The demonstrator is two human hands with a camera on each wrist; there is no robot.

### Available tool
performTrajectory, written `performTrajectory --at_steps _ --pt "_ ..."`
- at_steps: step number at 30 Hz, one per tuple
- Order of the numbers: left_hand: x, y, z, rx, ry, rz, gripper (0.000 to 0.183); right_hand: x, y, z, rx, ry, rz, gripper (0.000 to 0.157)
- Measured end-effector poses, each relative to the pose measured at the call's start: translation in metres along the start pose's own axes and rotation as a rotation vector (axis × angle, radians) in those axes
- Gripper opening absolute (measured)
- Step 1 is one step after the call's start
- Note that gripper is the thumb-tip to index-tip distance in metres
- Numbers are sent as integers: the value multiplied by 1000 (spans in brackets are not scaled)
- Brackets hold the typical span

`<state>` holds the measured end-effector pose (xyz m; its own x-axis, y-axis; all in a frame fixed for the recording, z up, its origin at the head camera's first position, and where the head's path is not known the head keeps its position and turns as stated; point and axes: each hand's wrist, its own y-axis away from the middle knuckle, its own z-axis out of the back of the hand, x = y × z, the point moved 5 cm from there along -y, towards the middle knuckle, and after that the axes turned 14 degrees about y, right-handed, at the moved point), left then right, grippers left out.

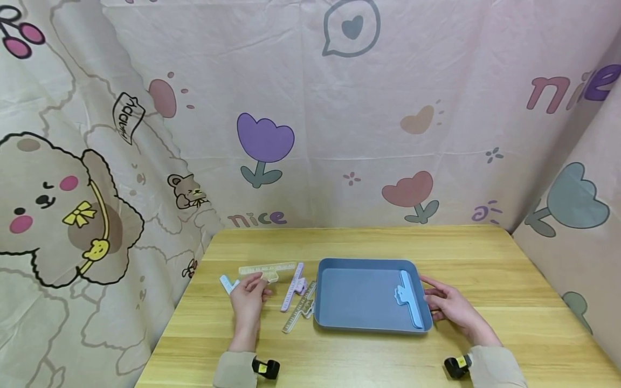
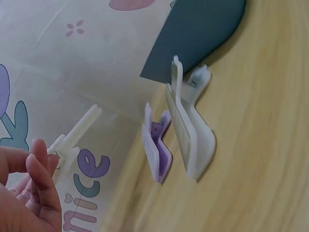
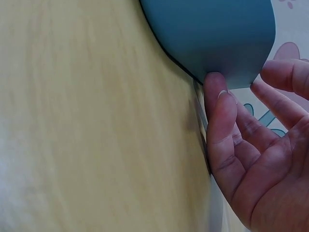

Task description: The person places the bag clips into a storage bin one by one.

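My left hand (image 1: 248, 302) pinches the grip of a pale yellow ruler-shaped clip (image 1: 259, 269) between thumb and fingers; in the left wrist view this clip (image 2: 79, 128) slants up from the fingertips. A light blue clip (image 1: 227, 283) lies partly hidden behind that hand. To its right are a purple clip (image 1: 291, 288) and a clear one (image 1: 295, 318), whose grip is close to the tray's left side. My right hand (image 1: 453, 308) rests its fingertips against the right wall of the blue-grey tray (image 1: 349, 327). Inside the tray, along its right side, lies another light blue clip (image 1: 410, 302).
The wooden table (image 1: 368, 358) has a printed curtain (image 1: 315, 188) hanging along its back, left and right sides. Both wrists carry small black cameras, one on the left wrist (image 1: 267, 369) and one on the right (image 1: 457, 367).
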<state>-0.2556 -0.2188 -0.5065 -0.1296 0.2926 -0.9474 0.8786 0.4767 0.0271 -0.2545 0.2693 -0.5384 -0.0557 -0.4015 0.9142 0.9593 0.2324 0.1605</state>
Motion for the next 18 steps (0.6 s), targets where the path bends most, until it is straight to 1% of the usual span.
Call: performTrajectory --at_steps 6,12,18 --pt "-6 2 -7 16 -2 18 28 0 0 0 3 6 -3 63" --pt "-11 5 -16 78 18 21 26 2 1 -1 6 -3 4 63" --pt "-18 10 -29 163 6 26 28 4 1 -2 12 -20 10 63"
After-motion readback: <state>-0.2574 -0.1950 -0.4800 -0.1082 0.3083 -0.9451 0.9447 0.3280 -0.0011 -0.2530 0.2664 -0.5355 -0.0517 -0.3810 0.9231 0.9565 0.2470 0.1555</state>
